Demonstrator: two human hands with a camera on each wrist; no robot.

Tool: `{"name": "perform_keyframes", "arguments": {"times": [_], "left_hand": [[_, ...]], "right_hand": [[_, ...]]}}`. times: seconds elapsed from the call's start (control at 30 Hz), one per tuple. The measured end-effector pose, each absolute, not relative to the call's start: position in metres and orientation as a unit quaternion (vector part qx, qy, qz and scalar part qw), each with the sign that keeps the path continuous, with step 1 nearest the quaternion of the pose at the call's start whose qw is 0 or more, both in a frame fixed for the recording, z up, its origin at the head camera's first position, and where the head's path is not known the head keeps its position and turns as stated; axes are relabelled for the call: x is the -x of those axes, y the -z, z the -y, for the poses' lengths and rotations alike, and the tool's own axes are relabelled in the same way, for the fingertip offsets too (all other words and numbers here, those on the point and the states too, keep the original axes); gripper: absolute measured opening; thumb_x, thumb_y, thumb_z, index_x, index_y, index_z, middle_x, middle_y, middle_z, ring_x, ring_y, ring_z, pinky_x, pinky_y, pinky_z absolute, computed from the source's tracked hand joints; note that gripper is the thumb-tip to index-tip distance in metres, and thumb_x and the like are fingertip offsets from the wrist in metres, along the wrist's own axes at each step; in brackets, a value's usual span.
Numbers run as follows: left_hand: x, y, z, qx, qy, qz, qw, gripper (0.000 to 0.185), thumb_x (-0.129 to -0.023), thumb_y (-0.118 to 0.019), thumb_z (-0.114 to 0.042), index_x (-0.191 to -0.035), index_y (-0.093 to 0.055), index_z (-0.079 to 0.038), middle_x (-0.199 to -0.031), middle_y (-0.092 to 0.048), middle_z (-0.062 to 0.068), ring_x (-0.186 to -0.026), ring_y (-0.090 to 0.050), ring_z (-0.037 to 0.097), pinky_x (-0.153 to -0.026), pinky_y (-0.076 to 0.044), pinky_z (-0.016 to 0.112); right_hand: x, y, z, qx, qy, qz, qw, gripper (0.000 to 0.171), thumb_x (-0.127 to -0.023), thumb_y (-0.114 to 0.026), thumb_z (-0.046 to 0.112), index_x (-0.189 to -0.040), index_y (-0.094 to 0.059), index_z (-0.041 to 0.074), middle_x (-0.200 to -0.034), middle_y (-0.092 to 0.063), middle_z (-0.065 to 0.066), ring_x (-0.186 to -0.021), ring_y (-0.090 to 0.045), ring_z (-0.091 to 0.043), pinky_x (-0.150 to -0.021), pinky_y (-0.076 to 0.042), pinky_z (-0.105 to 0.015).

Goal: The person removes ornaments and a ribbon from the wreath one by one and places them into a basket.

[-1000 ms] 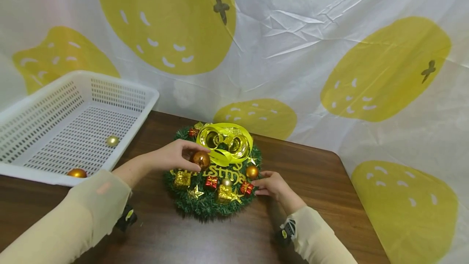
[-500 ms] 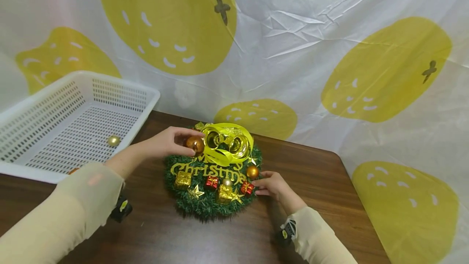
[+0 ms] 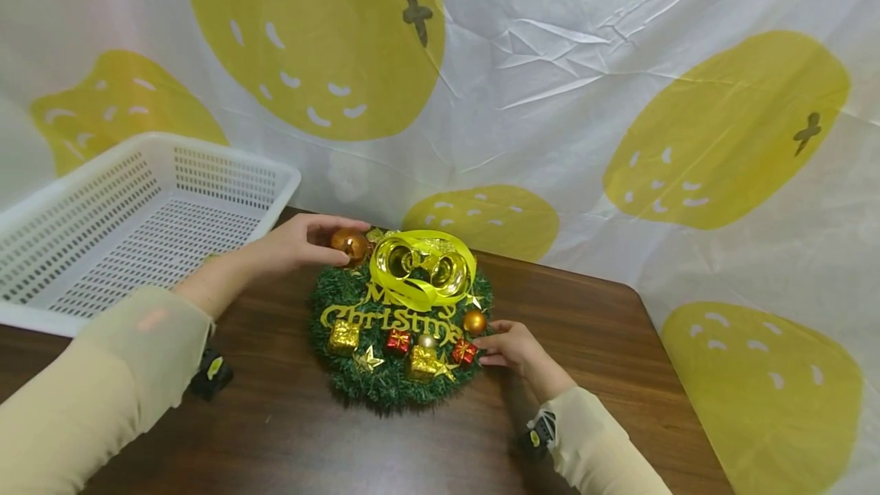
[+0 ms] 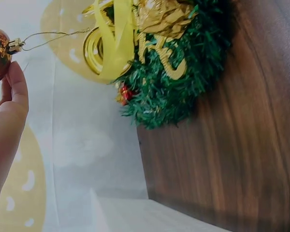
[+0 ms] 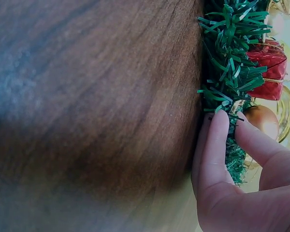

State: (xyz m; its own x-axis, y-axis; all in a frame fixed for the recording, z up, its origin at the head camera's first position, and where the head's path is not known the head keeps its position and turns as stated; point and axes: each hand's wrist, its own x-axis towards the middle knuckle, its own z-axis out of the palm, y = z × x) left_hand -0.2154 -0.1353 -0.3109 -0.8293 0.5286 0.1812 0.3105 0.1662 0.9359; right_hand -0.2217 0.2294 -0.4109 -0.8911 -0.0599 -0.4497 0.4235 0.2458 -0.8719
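Note:
A copper-coloured Christmas bauble [image 3: 349, 245] is held between the thumb and fingers of my left hand [image 3: 285, 249], above the wreath's far left edge. In the left wrist view, a thin gold cord [image 4: 53, 35] trails from the bauble's cap towards the wreath. The green tinsel wreath [image 3: 385, 392] lies on the table, carrying gold "Christmas" lettering [image 3: 395, 319], gold bells with yellow ribbon [image 3: 422, 296], small gift boxes [image 3: 344, 336] and stars. My right hand [image 3: 516, 350] pinches the wreath's right edge, close to a red gift box [image 5: 268, 70] and an orange bauble [image 5: 262, 120].
A white perforated basket [image 3: 282, 182] stands at the left, partly hidden behind my left forearm. Behind the brown wooden table [image 3: 571, 312] hangs a white curtain [image 3: 522, 98] with yellow fruit prints.
My left hand has carried the copper bauble left and away from me, from over the lettering to the wreath's far left edge. The right hand has stayed in place.

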Motion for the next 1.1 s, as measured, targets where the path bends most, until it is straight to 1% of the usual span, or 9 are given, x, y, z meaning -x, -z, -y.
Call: {"name": "perform_keyframes", "arguments": {"times": [0.1, 0.3, 0.57, 0.7, 0.8, 0.87, 0.97, 1.03, 1.1], "left_hand": [[0.215, 0.308, 0.139, -0.272, -0.586, -0.758, 0.089, 0.053, -0.085, -0.059, -0.003, -0.135, -0.044, 0.006, -0.122, -0.056, 0.026, -0.097, -0.059, 0.005, -0.085, -0.05, 0.021], [0.215, 0.305, 0.149, -0.257, -0.586, -0.763, 0.094, 0.053, -0.086, -0.059, -0.006, -0.136, -0.044, 0.003, -0.124, -0.056, 0.021, -0.1, -0.059, 0.005, -0.087, -0.049, 0.019], [0.214, 0.297, 0.169, -0.231, -0.578, -0.777, 0.092, 0.052, -0.09, -0.057, -0.012, -0.139, -0.042, 0.0, -0.134, -0.049, 0.02, -0.104, -0.055, 0.002, -0.089, -0.046, 0.016], [0.215, 0.296, 0.182, -0.21, -0.575, -0.786, 0.09, 0.053, -0.093, -0.057, -0.017, -0.141, -0.039, -0.005, -0.135, -0.047, 0.013, -0.107, -0.053, -0.001, -0.089, -0.044, 0.015], [0.215, 0.296, 0.192, -0.194, -0.573, -0.792, 0.082, 0.051, -0.094, -0.056, -0.017, -0.14, -0.037, -0.005, -0.137, -0.045, 0.006, -0.108, -0.05, -0.005, -0.09, -0.042, 0.013], [0.214, 0.297, 0.199, -0.183, -0.569, -0.798, 0.073, 0.049, -0.094, -0.056, -0.017, -0.137, -0.037, -0.004, -0.132, -0.048, -0.001, -0.106, -0.05, -0.006, -0.09, -0.042, 0.012], [0.212, 0.297, 0.21, -0.171, -0.565, -0.805, 0.064, 0.045, -0.094, -0.055, -0.016, -0.133, -0.038, -0.002, -0.117, -0.054, -0.014, -0.102, -0.052, -0.006, -0.088, -0.042, 0.012], [0.211, 0.297, 0.217, -0.169, -0.565, -0.806, 0.058, 0.042, -0.094, -0.055, -0.014, -0.132, -0.039, -0.003, -0.108, -0.057, -0.019, -0.099, -0.055, -0.005, -0.086, -0.043, 0.013], [0.21, 0.297, 0.224, -0.17, -0.565, -0.806, 0.051, 0.04, -0.094, -0.054, -0.012, -0.13, -0.041, -0.003, -0.103, -0.059, -0.021, -0.097, -0.056, -0.004, -0.084, -0.044, 0.013]], "right_hand": [[0.222, 0.411, -0.229, -0.118, 0.603, -0.763, 0.2, 0.065, -0.085, -0.059, -0.008, -0.138, -0.023, -0.015, -0.08, -0.051, -0.006, -0.057, -0.052, -0.01, -0.055, -0.055, -0.021], [0.222, 0.411, -0.23, -0.115, 0.597, -0.768, 0.202, 0.066, -0.085, -0.06, -0.007, -0.14, -0.022, -0.014, -0.08, -0.052, -0.005, -0.057, -0.051, -0.01, -0.056, -0.055, -0.021], [0.221, 0.411, -0.23, -0.114, 0.593, -0.771, 0.202, 0.067, -0.085, -0.06, -0.006, -0.14, -0.023, -0.014, -0.077, -0.051, -0.004, -0.057, -0.051, -0.01, -0.057, -0.056, -0.022], [0.221, 0.41, -0.23, -0.116, 0.588, -0.774, 0.202, 0.067, -0.086, -0.06, -0.005, -0.14, -0.023, -0.014, -0.073, -0.047, -0.004, -0.057, -0.05, -0.009, -0.058, -0.056, -0.022], [0.221, 0.409, -0.23, -0.117, 0.587, -0.775, 0.201, 0.066, -0.086, -0.06, -0.005, -0.14, -0.024, -0.014, -0.071, -0.045, -0.004, -0.056, -0.049, -0.009, -0.058, -0.056, -0.022], [0.221, 0.409, -0.23, -0.115, 0.587, -0.775, 0.201, 0.066, -0.086, -0.06, -0.005, -0.14, -0.024, -0.014, -0.071, -0.045, -0.005, -0.057, -0.049, -0.009, -0.058, -0.056, -0.021], [0.22, 0.41, -0.23, -0.115, 0.588, -0.775, 0.202, 0.066, -0.085, -0.06, -0.006, -0.14, -0.024, -0.014, -0.073, -0.046, -0.006, -0.058, -0.05, -0.01, -0.058, -0.056, -0.022], [0.22, 0.41, -0.23, -0.114, 0.588, -0.775, 0.201, 0.066, -0.085, -0.06, -0.006, -0.14, -0.024, -0.014, -0.078, -0.048, -0.007, -0.059, -0.051, -0.011, -0.058, -0.056, -0.022], [0.221, 0.409, -0.229, -0.114, 0.587, -0.776, 0.2, 0.065, -0.085, -0.06, -0.006, -0.14, -0.024, -0.014, -0.081, -0.049, -0.007, -0.06, -0.053, -0.011, -0.058, -0.056, -0.022]]}}
